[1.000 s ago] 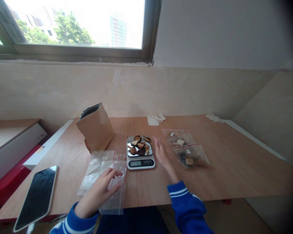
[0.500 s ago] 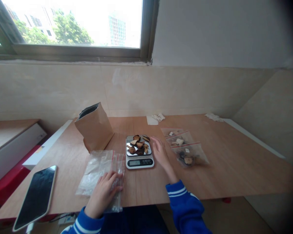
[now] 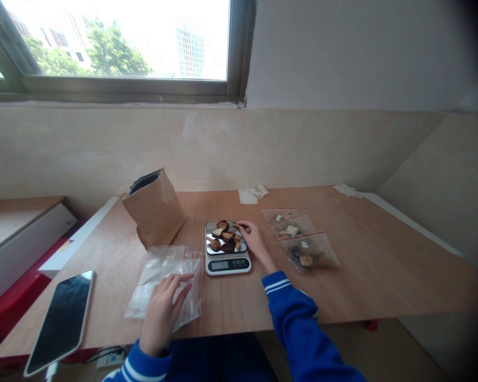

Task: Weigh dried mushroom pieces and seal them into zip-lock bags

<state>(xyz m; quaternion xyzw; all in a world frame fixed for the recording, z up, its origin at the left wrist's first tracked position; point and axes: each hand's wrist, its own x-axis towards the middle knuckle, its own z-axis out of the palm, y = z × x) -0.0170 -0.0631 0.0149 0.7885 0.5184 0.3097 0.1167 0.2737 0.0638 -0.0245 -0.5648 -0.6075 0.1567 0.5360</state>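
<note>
At the middle of the table, the right hand (image 3: 255,241) pinches a dried mushroom slice (image 3: 238,225) between thumb and fingers, at the back right corner of the steel pan on a digital kitchen scale (image 3: 228,263), where the other slices (image 3: 223,239) lie heaped. The left hand (image 3: 163,313) rests open, fingers spread, on a clear zip bag (image 3: 163,289) with red-striped edges, pressing it against the wooden table (image 3: 362,265). Right of the scale, three filled zip bags (image 3: 298,239) lie overlapping. A kraft paper bag (image 3: 153,209) stands tilted beyond the left hand, and a smartphone (image 3: 59,323) lies screen up to its left.
</note>
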